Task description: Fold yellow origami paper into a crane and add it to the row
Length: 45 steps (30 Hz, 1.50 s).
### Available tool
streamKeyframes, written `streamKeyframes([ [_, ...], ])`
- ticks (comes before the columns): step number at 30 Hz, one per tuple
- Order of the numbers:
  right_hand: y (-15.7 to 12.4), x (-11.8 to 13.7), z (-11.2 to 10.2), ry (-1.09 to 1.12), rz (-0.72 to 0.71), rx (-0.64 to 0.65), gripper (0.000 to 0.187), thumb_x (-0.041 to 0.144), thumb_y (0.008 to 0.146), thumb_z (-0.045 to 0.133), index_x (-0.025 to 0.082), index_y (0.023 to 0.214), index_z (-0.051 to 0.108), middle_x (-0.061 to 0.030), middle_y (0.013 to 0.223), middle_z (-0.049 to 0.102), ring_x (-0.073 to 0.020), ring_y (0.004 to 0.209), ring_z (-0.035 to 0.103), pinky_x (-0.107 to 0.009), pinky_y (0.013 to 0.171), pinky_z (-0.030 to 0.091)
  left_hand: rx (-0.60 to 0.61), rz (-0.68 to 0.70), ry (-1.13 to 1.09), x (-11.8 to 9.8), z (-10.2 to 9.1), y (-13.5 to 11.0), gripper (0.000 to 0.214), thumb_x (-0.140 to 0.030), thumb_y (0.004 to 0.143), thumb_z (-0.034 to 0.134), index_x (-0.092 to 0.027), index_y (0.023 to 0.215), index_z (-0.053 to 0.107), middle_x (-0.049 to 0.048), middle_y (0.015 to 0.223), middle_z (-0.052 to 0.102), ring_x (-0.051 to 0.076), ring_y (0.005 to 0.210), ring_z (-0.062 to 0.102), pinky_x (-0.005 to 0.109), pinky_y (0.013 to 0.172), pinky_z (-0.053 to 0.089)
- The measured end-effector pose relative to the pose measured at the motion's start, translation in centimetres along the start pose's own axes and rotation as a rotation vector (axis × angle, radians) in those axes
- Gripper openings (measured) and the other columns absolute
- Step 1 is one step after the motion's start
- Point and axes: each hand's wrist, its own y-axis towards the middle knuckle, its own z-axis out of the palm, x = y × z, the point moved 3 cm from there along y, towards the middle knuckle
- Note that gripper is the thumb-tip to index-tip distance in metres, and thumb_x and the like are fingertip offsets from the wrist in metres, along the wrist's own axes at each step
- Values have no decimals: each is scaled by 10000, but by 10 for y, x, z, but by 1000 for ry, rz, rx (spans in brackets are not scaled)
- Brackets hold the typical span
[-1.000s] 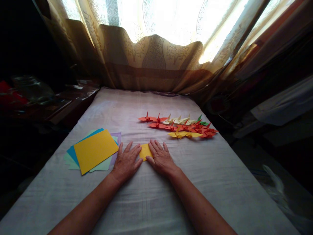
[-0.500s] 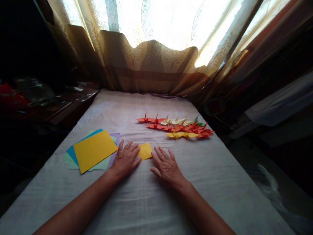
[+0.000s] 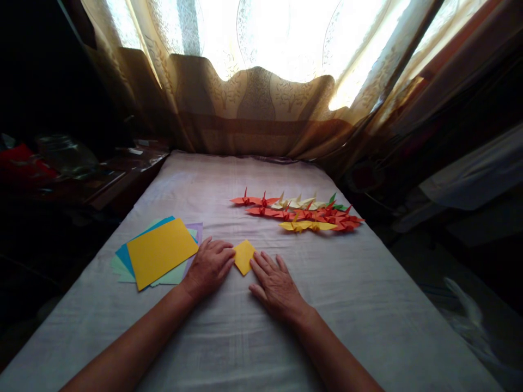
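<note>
A small folded yellow paper square (image 3: 244, 257) lies flat on the cloth, turned so one corner points toward me. At its left corner rest the fingertips of my left hand (image 3: 210, 264), with the fingers stretched and lying low. My right hand (image 3: 275, 280) lies flat on the other side, its fingertips touching the paper's right edge. Left of my left hand is a stack of coloured sheets, a yellow sheet (image 3: 161, 251) on top, with a blue sheet (image 3: 127, 258), pale green ones and a purple one showing beneath.
Folded paper cranes in red (image 3: 300, 214), cream, green and yellow (image 3: 308, 225) stand in rows beyond my right hand. The surface is covered by a pale cloth (image 3: 229, 343). A curtain (image 3: 253, 130) hangs at the far end. A glass jar (image 3: 67, 155) stands at the left.
The yellow folded paper has turned from lying squarish to a diamond, with a corner toward me. Both hands have shifted slightly alongside it. The view has moved a little.
</note>
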Motion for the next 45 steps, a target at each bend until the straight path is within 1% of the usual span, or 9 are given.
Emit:
streamKeyframes([
  [3,0,1,1,-1,-2,-2,594,498,985,459,224,1505,379,-98,1567,338,-284,1467,283,-571,1187,188,157,91,14,-10,12,10,415,-367,1009,373,-244,1357,563,67,1457,536,272,1392,412,531,1185,176],
  [6,1,3,0,13,-3,1,596,499,989,450,230,1513,362,-86,1575,322,-283,1471,272,-577,1187,187,312,89,32,-11,23,18,502,-404,1027,295,-248,1492,403,63,1561,390,258,1464,300,516,1199,132],
  [13,-1,3,0,24,10,-12,606,513,981,459,235,1511,367,-80,1576,331,-285,1473,265,-573,1194,172,390,-4,100,2,24,43,517,-373,1021,279,-237,1510,376,57,1563,377,289,1488,235,596,1189,70],
  [19,-1,2,1,5,2,-31,612,515,976,465,256,1518,351,-60,1574,335,-281,1463,291,-554,1195,197,291,-4,173,10,33,51,500,-406,999,383,-278,1481,427,76,1570,364,306,1478,261,593,1186,102],
  [23,0,2,0,-2,3,-45,589,482,972,484,272,1510,367,-45,1571,339,-282,1457,306,-550,1192,221,214,-16,144,15,40,42,522,-412,978,434,-285,1484,421,118,1581,327,327,1465,289,616,1158,177],
  [34,0,4,-1,32,28,-61,553,512,966,486,269,1461,455,-59,1557,374,-297,1450,320,-555,1187,228,144,-44,145,25,34,10,557,-490,956,470,-282,1472,444,124,1552,389,342,1444,331,610,1160,168],
  [37,0,4,0,38,31,-69,546,511,966,487,262,1452,466,-61,1557,377,-298,1450,317,-560,1184,228,110,-76,190,21,31,-3,521,-445,957,476,-280,1450,477,121,1534,422,348,1425,364,616,1148,198],
  [42,-1,3,3,41,51,-109,515,491,968,488,253,1424,496,-60,1534,424,-304,1443,326,-565,1180,220,-77,-143,247,3,29,-19,410,-303,958,471,-252,1349,580,107,1417,571,327,1363,456,598,1163,211],
  [45,-2,3,3,37,60,-143,494,461,957,515,258,1407,512,-64,1523,441,-315,1430,344,-566,1169,231,-129,-140,204,-3,28,-23,357,-294,962,463,-242,1276,624,94,1357,622,327,1324,497,593,1154,251],
])
